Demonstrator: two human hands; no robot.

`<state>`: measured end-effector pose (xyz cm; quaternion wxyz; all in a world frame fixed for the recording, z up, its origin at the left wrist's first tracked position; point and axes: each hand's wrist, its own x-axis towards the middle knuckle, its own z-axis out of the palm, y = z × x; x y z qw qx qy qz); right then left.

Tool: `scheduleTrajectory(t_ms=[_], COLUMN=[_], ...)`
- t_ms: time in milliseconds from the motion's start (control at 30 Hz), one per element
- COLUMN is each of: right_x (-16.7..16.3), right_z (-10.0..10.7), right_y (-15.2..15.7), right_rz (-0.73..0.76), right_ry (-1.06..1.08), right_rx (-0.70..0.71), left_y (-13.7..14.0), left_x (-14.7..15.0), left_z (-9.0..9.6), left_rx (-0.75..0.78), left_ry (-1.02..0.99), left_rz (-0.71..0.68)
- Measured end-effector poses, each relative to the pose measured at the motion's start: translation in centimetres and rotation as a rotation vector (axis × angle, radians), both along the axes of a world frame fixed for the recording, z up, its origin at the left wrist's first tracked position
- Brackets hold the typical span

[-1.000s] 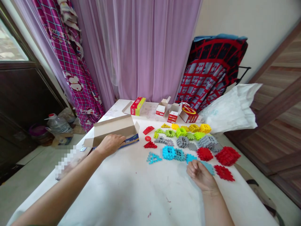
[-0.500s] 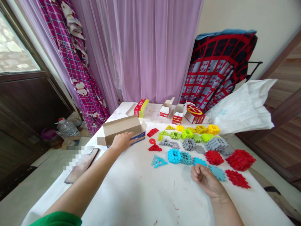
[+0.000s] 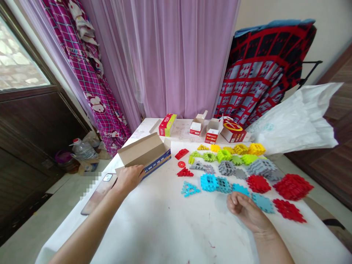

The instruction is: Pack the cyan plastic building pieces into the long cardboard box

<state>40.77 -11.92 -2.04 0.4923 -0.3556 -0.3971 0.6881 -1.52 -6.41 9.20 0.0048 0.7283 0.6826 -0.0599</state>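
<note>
The open cardboard box [image 3: 147, 154] is gripped by the left hand [image 3: 129, 178]; the right hand [image 3: 242, 205] is loosely curled, seemingly empty; the phone [image 3: 99, 192] could be knocked off the bench [image 3: 165, 227].

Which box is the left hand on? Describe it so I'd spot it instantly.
On the white table, look left of the coloured plastic pieces. The left hand rests on the near end of a long open cardboard box. Unlike the small red boxes by the curtain, it is plain brown inside with a blue side.
</note>
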Motion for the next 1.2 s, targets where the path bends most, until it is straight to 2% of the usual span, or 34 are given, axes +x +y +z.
scheduleTrajectory(t_ms=[200, 333, 433, 567, 667, 767, 900, 1200], right_x=[-0.1, -0.2, -0.2, -0.1, -0.1, -0.1, -0.2, -0.3], right_z=[0.3, 0.6, 0.7, 0.7, 0.7, 0.8, 1.1, 0.6], right_y=[-0.3, -0.3, -0.2, -0.2, -0.2, -0.2, -0.3, -0.5], right_rz=[-0.024, -0.043, -0.050, -0.050, -0.043, -0.053, -0.060, -0.082], right_ry=[-0.017, -0.021, -0.023, -0.022, -0.030, -0.035, -0.030, -0.001], right_rx=[0.023, 0.027, 0.030, 0.019, 0.002, 0.003, 0.006, -0.005], left_y=[0.0, -0.5, -0.9, -0.7, -0.7, -1.0, -1.1, -0.7], left_x=[4.9, 6.6, 5.5, 1.1, -2.6, -4.6, -4.2, -0.9], left_z=[0.1, 0.4, 0.8, 0.3, -1.0, -2.0, -2.8, -4.6], left_rx=[-0.017, -0.003, 0.084, 0.209, 0.206, 0.170, 0.142, 0.223], left_ry=[-0.023, -0.027, -0.096, -0.262, -0.353, -0.358, -0.347, -0.391], left_rz=[-0.086, -0.126, -0.170, -0.266, -0.299, -0.323, -0.380, -0.469])
